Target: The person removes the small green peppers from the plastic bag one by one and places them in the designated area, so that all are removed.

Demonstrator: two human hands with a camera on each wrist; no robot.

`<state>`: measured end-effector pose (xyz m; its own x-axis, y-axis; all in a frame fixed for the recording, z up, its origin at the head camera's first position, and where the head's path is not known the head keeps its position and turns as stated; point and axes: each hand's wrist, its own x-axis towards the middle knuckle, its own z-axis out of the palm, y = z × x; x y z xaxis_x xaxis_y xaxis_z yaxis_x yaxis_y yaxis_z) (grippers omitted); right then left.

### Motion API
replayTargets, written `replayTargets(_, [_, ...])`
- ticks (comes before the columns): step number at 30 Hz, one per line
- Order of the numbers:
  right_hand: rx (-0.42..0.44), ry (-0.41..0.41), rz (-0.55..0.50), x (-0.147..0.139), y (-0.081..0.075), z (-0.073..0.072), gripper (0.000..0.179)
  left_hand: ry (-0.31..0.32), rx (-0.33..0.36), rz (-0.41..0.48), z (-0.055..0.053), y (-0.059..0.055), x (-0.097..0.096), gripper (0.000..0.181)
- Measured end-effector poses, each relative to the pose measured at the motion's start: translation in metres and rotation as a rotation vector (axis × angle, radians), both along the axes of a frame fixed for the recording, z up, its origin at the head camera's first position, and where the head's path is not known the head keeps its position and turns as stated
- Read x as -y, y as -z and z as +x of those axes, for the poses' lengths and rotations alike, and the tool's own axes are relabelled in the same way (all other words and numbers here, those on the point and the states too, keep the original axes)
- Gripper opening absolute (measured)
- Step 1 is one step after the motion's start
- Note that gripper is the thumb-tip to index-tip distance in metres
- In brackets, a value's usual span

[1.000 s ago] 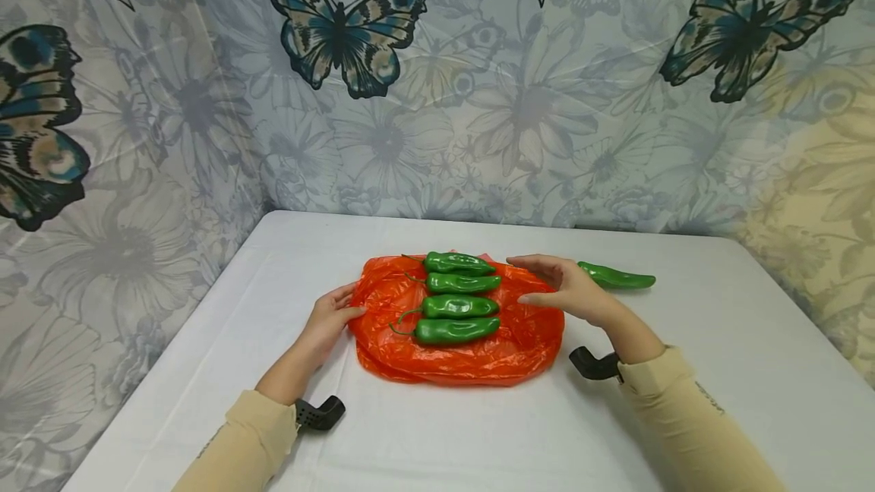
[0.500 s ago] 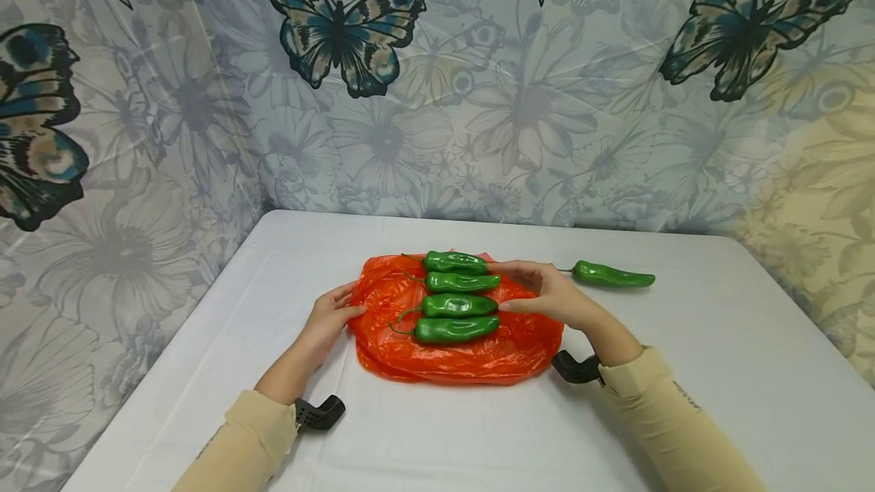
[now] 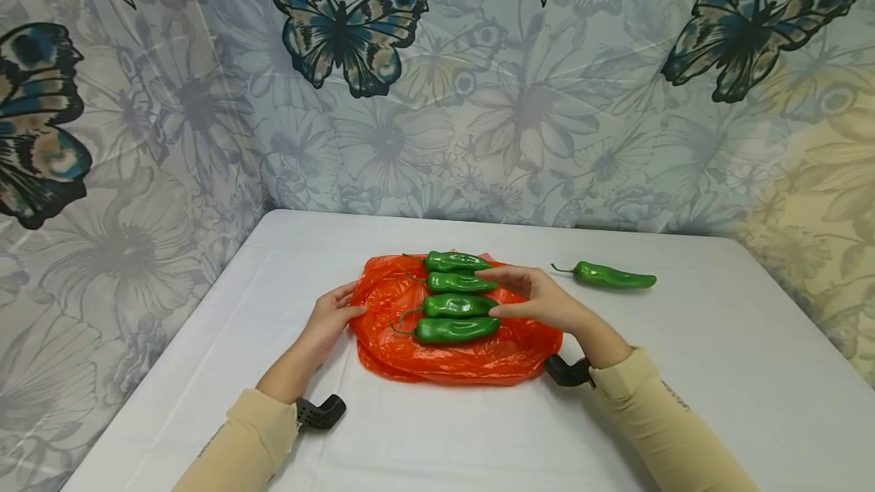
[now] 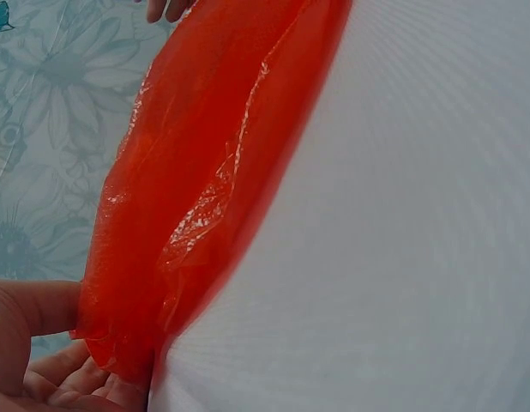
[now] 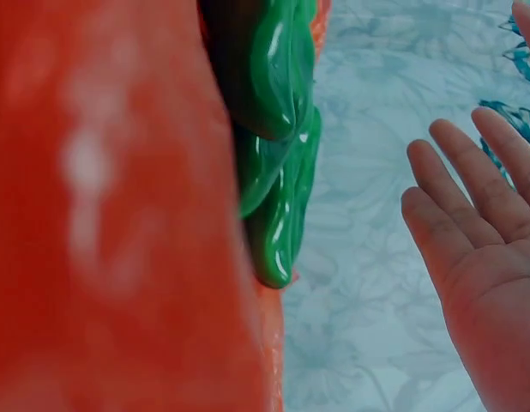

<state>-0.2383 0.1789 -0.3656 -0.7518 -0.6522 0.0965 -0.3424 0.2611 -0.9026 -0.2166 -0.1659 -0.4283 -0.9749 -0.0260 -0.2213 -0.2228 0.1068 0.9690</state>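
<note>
A crumpled red-orange plastic bag (image 3: 506, 363) lies on the white table. Several green peppers (image 3: 456, 330) are laid across it in a row, stems to the left. My left hand (image 3: 328, 321) holds the bag's left edge, with the thumb on top and fingers beneath; the left wrist view shows the bag's edge (image 4: 119, 343) between them. Close over the right tips of the peppers is my right hand (image 3: 547, 302), thumb and fingers spread apart with nothing between them. In the right wrist view its straight fingers (image 5: 471, 172) stand apart from the peppers (image 5: 282, 232).
One more green pepper (image 3: 615, 276) lies on the table (image 3: 718, 340), behind and to the right of the bag. A cloth (image 3: 533, 120) printed with flowers and butterflies hangs behind the table. A black device (image 3: 321, 412) is worn at each wrist.
My right hand has moved left from the bag's right part to the tips of the peppers, uncovering the lone pepper's stem. The left hand and the peppers have stayed in place.
</note>
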Motion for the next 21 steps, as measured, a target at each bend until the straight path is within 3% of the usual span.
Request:
replayTargets(11, [0.024, -0.034, -0.043, 0.007, 0.008, -0.002, 0.056, -0.001, -0.008, 0.013, 0.001, 0.000, 0.000, 0.055])
replayTargets(21, [0.032, -0.040, -0.008, 0.013, 0.020, -0.003, 0.055, -0.003, -0.012, 0.027, 0.001, -0.001, 0.000, 0.055])
